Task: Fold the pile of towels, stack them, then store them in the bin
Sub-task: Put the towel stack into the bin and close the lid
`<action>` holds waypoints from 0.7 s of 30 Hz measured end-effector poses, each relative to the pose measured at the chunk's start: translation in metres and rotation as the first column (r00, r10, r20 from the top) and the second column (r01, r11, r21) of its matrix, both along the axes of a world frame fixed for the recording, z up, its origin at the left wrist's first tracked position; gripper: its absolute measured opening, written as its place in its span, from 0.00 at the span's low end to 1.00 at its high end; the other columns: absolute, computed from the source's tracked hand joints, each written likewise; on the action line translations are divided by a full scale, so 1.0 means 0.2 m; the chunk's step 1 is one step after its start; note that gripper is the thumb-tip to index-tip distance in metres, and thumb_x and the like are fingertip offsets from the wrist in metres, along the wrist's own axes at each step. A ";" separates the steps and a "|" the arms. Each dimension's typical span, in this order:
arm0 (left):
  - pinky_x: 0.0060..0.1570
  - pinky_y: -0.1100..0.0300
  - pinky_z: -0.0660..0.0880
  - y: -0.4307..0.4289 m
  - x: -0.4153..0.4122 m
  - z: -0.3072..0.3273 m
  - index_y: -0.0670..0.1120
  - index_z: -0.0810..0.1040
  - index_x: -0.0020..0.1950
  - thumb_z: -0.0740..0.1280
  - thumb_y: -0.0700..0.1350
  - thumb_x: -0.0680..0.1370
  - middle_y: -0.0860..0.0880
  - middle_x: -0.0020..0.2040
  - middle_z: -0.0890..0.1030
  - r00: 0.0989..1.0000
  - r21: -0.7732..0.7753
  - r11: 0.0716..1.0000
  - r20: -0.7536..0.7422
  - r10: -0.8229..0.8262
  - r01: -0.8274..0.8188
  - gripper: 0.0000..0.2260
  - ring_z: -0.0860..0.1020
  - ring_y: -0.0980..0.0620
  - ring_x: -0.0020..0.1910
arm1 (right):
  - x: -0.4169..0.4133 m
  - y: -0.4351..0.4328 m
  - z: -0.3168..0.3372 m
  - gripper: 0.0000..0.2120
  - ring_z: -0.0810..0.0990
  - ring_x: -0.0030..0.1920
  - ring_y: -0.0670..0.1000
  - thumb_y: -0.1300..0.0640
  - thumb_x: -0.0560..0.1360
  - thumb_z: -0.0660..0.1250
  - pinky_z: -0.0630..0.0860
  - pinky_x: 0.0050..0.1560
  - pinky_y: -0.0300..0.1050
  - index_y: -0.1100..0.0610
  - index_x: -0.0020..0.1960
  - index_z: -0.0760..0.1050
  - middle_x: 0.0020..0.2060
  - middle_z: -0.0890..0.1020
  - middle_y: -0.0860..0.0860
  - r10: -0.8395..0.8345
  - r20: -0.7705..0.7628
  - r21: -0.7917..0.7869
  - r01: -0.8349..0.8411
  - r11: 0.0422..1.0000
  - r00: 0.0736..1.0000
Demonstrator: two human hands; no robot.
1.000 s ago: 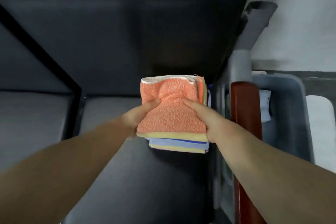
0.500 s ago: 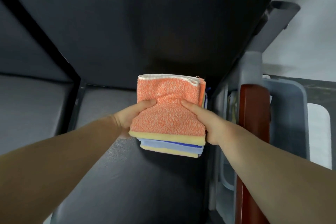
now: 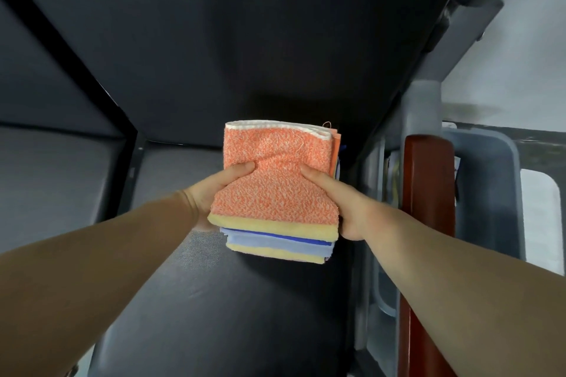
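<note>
Mid-frame, the left hand (image 3: 214,193) and right hand (image 3: 340,202) are both gripping the stack of towels (image 3: 275,193) above the dark seat (image 3: 214,315). The grey bin (image 3: 490,193) is waiting at right; lower towels may be slipping out if that squeeze loosens.

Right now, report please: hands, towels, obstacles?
Left hand, right hand: both grip folded multicoloured towel stack, orange on top. Red-brown wooden bar between stack and grey plastic bin.
</note>
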State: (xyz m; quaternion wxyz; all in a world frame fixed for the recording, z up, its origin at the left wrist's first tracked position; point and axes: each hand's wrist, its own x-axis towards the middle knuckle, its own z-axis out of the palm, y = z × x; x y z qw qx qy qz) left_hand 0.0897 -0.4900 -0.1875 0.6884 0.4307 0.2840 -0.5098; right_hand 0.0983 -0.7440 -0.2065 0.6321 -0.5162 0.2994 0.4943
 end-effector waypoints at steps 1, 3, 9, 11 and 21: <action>0.71 0.40 0.68 0.01 0.00 0.00 0.47 0.72 0.73 0.86 0.60 0.53 0.41 0.67 0.80 1.000 0.003 1.000 0.011 -0.008 0.008 0.52 0.79 0.39 0.66 | 0.00 0.01 -0.01 0.48 0.83 0.64 0.58 0.34 0.55 0.86 0.71 0.73 0.64 0.48 0.70 0.77 0.60 0.86 0.54 0.000 -0.009 0.017 0.000 1.000 1.000; 0.72 0.39 0.67 0.03 0.00 0.00 0.47 0.72 0.73 0.86 0.61 0.54 0.40 0.68 0.80 1.000 0.008 1.000 0.024 -0.001 0.001 0.51 0.79 0.39 0.67 | -0.01 0.01 0.00 0.48 0.82 0.65 0.58 0.34 0.55 0.86 0.71 0.73 0.64 0.48 0.70 0.76 0.61 0.85 0.54 0.007 -0.024 0.038 -0.006 0.999 1.000; 0.69 0.40 0.69 0.07 -0.04 0.02 0.46 0.73 0.72 0.87 0.59 0.50 0.39 0.66 0.81 0.995 0.023 0.995 -0.019 0.096 -0.095 0.53 0.80 0.38 0.64 | -0.03 0.03 0.01 0.42 0.82 0.65 0.56 0.36 0.61 0.84 0.68 0.76 0.62 0.50 0.70 0.76 0.61 0.86 0.53 -0.007 0.028 0.087 0.004 0.996 1.000; 0.67 0.40 0.71 0.06 -0.05 0.05 0.46 0.73 0.72 0.87 0.59 0.50 0.39 0.66 0.81 0.994 0.030 0.994 -0.003 0.107 -0.107 0.53 0.81 0.38 0.63 | -0.04 0.04 0.04 0.39 0.83 0.64 0.56 0.38 0.63 0.82 0.70 0.75 0.62 0.50 0.69 0.76 0.60 0.86 0.53 -0.033 0.053 0.104 0.027 0.994 0.998; 0.60 0.39 0.77 -0.18 0.18 0.65 0.49 0.76 0.69 0.86 0.58 0.55 0.41 0.65 0.82 0.967 0.041 0.993 0.232 0.102 -0.115 0.45 0.82 0.38 0.62 | 0.06 -0.20 0.59 0.30 0.85 0.58 0.57 0.42 0.65 0.75 0.77 0.66 0.59 0.52 0.63 0.78 0.52 0.89 0.54 -0.206 0.138 0.177 0.180 0.968 0.969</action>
